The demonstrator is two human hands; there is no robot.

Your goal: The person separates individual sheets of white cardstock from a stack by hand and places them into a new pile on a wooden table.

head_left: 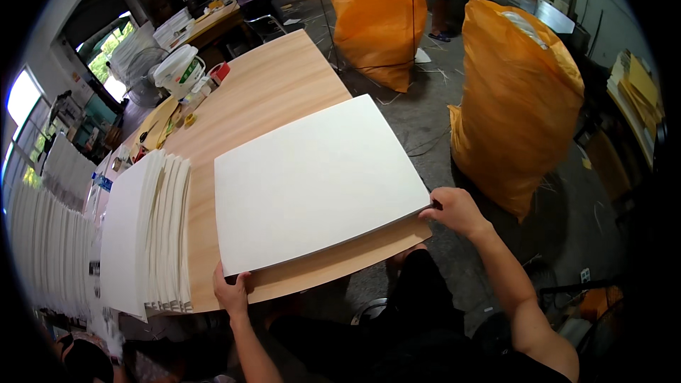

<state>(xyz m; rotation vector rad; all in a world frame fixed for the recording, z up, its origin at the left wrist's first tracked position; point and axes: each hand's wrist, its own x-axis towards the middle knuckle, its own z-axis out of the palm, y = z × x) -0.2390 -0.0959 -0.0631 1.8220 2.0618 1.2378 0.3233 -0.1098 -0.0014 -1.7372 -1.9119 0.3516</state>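
Note:
A large white rectangular sheet (319, 177) lies flat over the wooden table (277, 64). Whether it is one board or a thin stack, I cannot tell. At its near left corner, my left hand (232, 294) is closed on the edge, thumb on the upper side. My right hand (457, 211) pinches the near right corner, with its fingers curled under. Along the near side, a dark line of shadow runs between the sheet and the tabletop. Left of it, a thick pile of white sheets (135, 234) stands in fanned layers by the table's edge.
Beyond the table stand two big orange sacks (521, 106), (376, 21). A white bucket (177, 71), tape rolls (189, 120) and scissors (145, 133) sit at the far left. More stacked white sheets (53, 241) fill the left side. Two people are in the background.

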